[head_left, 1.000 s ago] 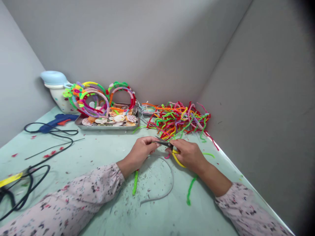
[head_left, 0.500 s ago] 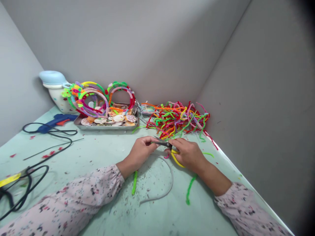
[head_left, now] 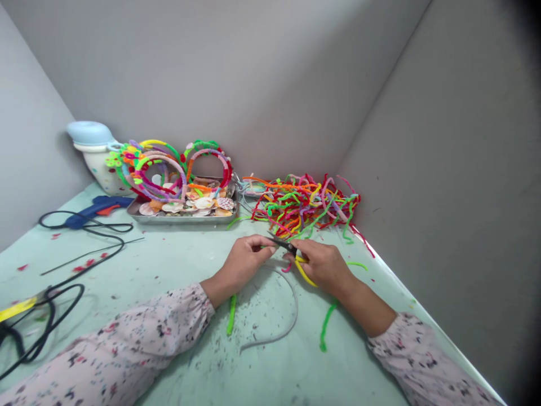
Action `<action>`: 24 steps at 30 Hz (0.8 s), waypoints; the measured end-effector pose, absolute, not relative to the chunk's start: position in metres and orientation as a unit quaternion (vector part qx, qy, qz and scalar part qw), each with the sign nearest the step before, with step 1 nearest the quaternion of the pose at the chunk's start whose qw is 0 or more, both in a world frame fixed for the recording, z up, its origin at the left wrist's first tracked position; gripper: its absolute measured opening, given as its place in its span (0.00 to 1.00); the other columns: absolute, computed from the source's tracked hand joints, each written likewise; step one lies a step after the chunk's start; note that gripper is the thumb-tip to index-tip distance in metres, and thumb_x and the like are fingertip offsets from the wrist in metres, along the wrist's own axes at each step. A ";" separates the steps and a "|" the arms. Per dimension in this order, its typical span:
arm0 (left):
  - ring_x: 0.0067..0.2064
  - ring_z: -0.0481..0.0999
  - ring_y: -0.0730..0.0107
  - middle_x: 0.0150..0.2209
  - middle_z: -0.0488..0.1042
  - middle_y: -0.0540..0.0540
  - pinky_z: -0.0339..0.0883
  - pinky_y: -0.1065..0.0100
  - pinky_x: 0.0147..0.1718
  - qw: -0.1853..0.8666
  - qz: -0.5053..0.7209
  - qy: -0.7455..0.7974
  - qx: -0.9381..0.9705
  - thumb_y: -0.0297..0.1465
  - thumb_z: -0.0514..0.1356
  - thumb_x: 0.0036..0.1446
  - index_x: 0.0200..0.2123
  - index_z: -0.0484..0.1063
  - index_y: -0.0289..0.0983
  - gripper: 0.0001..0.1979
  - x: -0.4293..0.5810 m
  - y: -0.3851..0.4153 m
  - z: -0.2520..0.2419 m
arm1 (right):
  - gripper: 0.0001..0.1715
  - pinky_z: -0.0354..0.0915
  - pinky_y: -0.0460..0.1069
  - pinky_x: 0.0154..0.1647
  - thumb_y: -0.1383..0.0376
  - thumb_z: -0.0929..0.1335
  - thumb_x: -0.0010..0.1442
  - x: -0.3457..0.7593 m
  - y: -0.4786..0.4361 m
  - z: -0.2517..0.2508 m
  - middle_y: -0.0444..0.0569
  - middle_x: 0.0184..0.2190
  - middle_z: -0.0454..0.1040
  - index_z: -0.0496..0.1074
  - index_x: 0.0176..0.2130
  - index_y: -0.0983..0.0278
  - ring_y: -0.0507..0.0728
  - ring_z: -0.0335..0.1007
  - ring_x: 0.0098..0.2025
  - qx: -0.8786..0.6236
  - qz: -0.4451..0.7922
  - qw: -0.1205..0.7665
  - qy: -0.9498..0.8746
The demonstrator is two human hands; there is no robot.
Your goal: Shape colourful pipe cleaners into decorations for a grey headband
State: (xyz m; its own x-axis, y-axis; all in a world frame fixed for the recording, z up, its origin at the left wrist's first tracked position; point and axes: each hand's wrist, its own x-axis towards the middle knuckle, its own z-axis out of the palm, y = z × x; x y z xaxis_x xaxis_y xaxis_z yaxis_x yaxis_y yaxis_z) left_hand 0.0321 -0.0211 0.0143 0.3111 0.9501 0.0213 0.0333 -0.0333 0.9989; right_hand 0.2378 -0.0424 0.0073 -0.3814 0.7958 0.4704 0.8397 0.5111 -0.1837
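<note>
My right hand (head_left: 322, 263) is closed around yellow-handled scissors (head_left: 291, 252), whose dark blades point left toward my left hand (head_left: 244, 261). My left hand pinches the end of a green pipe cleaner (head_left: 230, 313) right at the blade tips; the rest of it trails down past my wrist onto the table. A plain grey headband (head_left: 284, 316) lies on the table under and between both hands. Another green pipe cleaner (head_left: 326, 326) lies beside my right forearm.
A pile of coloured pipe cleaners (head_left: 305, 206) sits at the back by the right wall. A metal tray (head_left: 181, 217) holds shells and wrapped headbands (head_left: 164, 169). A blue glue gun (head_left: 98, 207) with black cable (head_left: 63, 270) and a white jar (head_left: 98, 155) are on the left.
The scissor blades have tilted up slightly and my hands have shifted a little; nothing else on the table has moved.
</note>
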 end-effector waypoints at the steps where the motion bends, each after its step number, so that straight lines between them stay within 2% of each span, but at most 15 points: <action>1: 0.21 0.57 0.79 0.19 0.66 0.54 0.51 0.74 0.21 0.558 0.412 0.422 0.584 0.33 0.62 0.48 0.31 0.76 0.33 0.09 0.032 -0.022 0.015 | 0.14 0.63 0.47 0.34 0.57 0.67 0.59 0.238 -0.042 0.007 0.48 0.33 0.76 0.72 0.44 0.61 0.55 0.71 0.33 -0.503 -0.029 0.284 -0.816; 4: 0.20 0.55 0.79 0.17 0.63 0.55 0.49 0.74 0.21 0.568 0.416 0.428 0.567 0.35 0.62 0.48 0.33 0.75 0.33 0.11 0.032 -0.023 0.018 | 0.14 0.63 0.48 0.31 0.57 0.69 0.56 0.237 -0.040 0.006 0.45 0.28 0.73 0.71 0.42 0.61 0.54 0.68 0.28 -0.563 0.045 0.369 -0.739; 6: 0.20 0.54 0.80 0.17 0.62 0.56 0.49 0.74 0.20 0.574 0.422 0.426 0.558 0.35 0.62 0.48 0.34 0.75 0.33 0.12 0.032 -0.024 0.019 | 0.14 0.62 0.47 0.28 0.57 0.70 0.54 0.234 -0.039 0.006 0.42 0.25 0.71 0.70 0.40 0.59 0.53 0.66 0.26 -0.584 0.141 0.430 -0.674; 9: 0.20 0.55 0.80 0.18 0.63 0.55 0.49 0.74 0.21 0.579 0.419 0.415 0.563 0.35 0.63 0.48 0.34 0.75 0.33 0.12 0.032 -0.024 0.019 | 0.18 0.64 0.47 0.26 0.59 0.71 0.52 0.228 -0.038 0.008 0.40 0.27 0.71 0.66 0.42 0.57 0.51 0.66 0.24 -0.535 0.305 0.530 -0.583; 11: 0.21 0.57 0.79 0.20 0.66 0.54 0.51 0.73 0.22 0.578 0.409 0.407 0.577 0.35 0.63 0.48 0.34 0.76 0.33 0.12 0.033 -0.023 0.017 | 0.21 0.64 0.46 0.24 0.59 0.72 0.50 0.223 -0.037 0.011 0.39 0.27 0.70 0.64 0.43 0.57 0.51 0.66 0.23 -0.496 0.366 0.579 -0.534; 16: 0.26 0.64 0.76 0.27 0.71 0.51 0.56 0.73 0.27 0.566 0.375 0.398 0.617 0.34 0.62 0.49 0.32 0.75 0.33 0.10 0.034 -0.022 0.011 | 0.21 0.64 0.46 0.22 0.63 0.73 0.48 0.218 -0.037 0.022 0.38 0.27 0.68 0.63 0.40 0.58 0.50 0.67 0.22 -0.468 0.377 0.651 -0.463; 20: 0.27 0.65 0.76 0.28 0.72 0.50 0.56 0.74 0.27 0.563 0.361 0.380 0.639 0.34 0.61 0.50 0.34 0.74 0.34 0.10 0.034 -0.023 0.010 | 0.21 0.63 0.45 0.21 0.64 0.74 0.46 0.217 -0.038 0.024 0.37 0.24 0.66 0.63 0.39 0.58 0.50 0.66 0.22 -0.479 0.355 0.658 -0.461; 24: 0.27 0.65 0.76 0.26 0.71 0.51 0.56 0.74 0.27 0.553 0.357 0.374 0.653 0.35 0.60 0.52 0.29 0.73 0.34 0.09 0.034 -0.023 0.012 | 0.22 0.62 0.45 0.21 0.63 0.74 0.46 0.212 -0.041 0.024 0.36 0.22 0.65 0.63 0.39 0.58 0.50 0.64 0.21 -0.479 0.356 0.650 -0.471</action>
